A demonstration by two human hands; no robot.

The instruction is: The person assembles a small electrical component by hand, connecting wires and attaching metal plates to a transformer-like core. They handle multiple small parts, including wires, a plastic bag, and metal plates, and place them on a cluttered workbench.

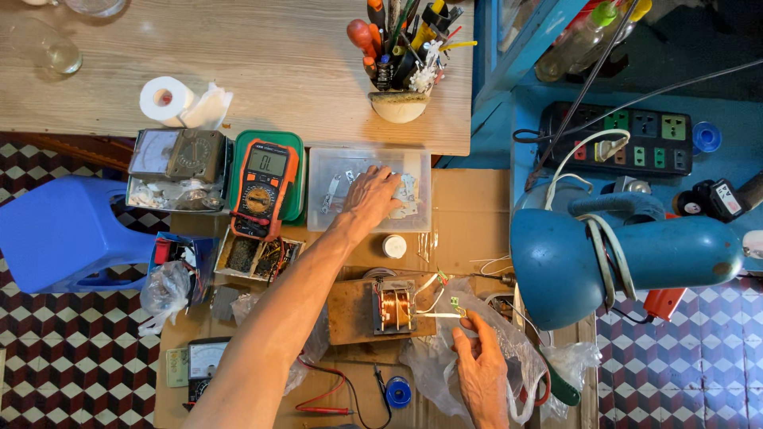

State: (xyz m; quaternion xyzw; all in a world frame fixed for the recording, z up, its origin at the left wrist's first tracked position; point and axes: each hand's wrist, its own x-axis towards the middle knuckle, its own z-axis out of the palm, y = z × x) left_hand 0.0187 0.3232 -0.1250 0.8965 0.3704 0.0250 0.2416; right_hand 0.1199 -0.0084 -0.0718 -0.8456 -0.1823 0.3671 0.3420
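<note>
While the left hand (pixel 372 193) reaches forward into the clear plastic tray (pixel 326 163), its fingers lie loosely spread over the small metal parts (pixel 409 195) inside; whether a piece is already pinched cannot be told, since the fingertips are hidden among the parts. The right hand (pixel 481 369) rests nearer the body, fingers curled and pinching the edge of a clear plastic bag (pixel 433 361) at a small green connector (pixel 455 303) with white wires.

Between the two hands, on a brown board (pixel 350 314), stands a small transformer (pixel 395 306) with its copper winding exposed. It lies just beside the right hand, to its left and slightly forward, and well below the left hand, whose forearm passes to its left. Neither hand touches it.

As a judgement, the work stands at an early or middle stage: the transformer is bare, its wires hang loose, and parts are being sorted from the tray; fitting and connecting appear yet to be done.

Left of the tray, an orange multimeter (pixel 264 189) lies on a green case (pixel 296 143), unused. A white roll of tape (pixel 394 246) sits just in front of the tray. A cup of screwdrivers (pixel 400 48) stands on the wooden counter (pixel 262 56), and a blue lamp (pixel 628 258) hangs to the right.
</note>
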